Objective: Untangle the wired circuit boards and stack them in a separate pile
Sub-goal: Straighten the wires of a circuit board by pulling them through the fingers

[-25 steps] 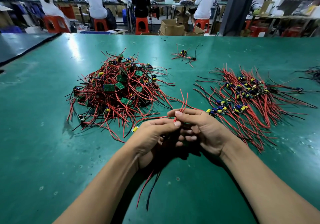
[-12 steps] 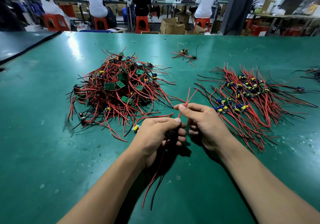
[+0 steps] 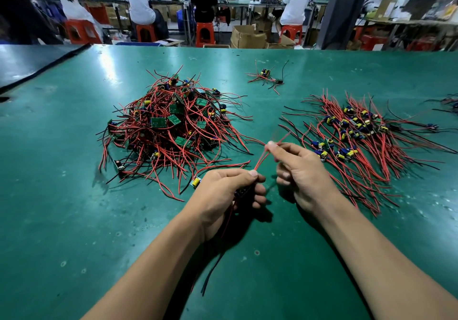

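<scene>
A tangled heap of small green circuit boards with red and black wires (image 3: 171, 128) lies at centre left on the green table (image 3: 62, 195). To the right spreads the sorted pile of boards (image 3: 357, 133), wires fanned outward. My left hand (image 3: 228, 195) grips one small dark board; its red and black wires hang down below the hand (image 3: 210, 270). My right hand (image 3: 300, 171) pinches that board's red wires (image 3: 260, 161) between thumb and forefinger, holding them taut up and to the right. The board itself is mostly hidden in my left fist.
A small loose cluster of boards and wires (image 3: 267, 78) lies farther back at centre. More wires poke in at the right edge (image 3: 448, 104). A dark mat (image 3: 27, 59) borders the table's left. Behind the table, people sit on red stools at benches among cardboard boxes.
My right hand has slid up and to the right along the red wires, drawing them straight. My left hand stays near the table holding the board.
</scene>
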A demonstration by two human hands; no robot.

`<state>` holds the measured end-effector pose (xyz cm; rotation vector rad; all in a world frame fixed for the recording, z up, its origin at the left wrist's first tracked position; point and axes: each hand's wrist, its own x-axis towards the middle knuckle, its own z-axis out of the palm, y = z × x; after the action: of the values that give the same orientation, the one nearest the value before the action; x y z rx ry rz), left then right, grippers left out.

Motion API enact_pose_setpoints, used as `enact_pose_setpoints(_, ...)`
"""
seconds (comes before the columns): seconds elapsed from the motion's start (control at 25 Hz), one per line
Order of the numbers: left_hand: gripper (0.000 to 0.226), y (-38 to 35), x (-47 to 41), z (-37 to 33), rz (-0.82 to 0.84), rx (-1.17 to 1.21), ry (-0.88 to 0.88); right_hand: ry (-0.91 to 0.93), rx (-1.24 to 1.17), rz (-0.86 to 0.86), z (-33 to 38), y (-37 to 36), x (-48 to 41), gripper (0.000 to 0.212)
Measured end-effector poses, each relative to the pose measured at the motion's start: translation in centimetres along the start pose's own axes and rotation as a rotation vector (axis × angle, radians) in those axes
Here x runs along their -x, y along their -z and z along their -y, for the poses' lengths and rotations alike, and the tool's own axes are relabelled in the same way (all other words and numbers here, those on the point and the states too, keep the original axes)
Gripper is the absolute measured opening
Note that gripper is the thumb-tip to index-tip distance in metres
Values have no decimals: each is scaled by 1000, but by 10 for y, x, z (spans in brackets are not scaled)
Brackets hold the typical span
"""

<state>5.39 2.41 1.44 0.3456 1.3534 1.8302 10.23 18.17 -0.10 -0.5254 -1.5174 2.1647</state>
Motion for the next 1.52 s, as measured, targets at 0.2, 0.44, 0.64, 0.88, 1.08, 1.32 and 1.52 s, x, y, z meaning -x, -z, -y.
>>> enact_pose_setpoints(0.2,15,-3,-1,1,-15,59,-12,-270,54,325,-3,-10,16,29)
enact_pose_setpoints(0.44,12,-4,-1,3,-17,-37,-13,-33,157,-33,2,1,1,17)
enact_pose_setpoints(0.64,11,-3,-2,4,5,-76,-14,-46,1,-165,4,2,-3,28)
enact_pose_setpoints(0.88,11,-1,-2,5,58,-114,1,-334,-395,-167,20,1,-3,40)
enact_pose_setpoints(1.08,13,-1,-2,4,-2,-64,-2,-275,-280,-137,21,4,2,46)
enact_pose_setpoints(1.32,61,2,-8,-5,-98,200,49,-151,54,-190,12,9,0,59)
enact_pose_setpoints(1.52,75,9,-11,-9,-50,298,44,-107,175,-80,4,0,6,43)
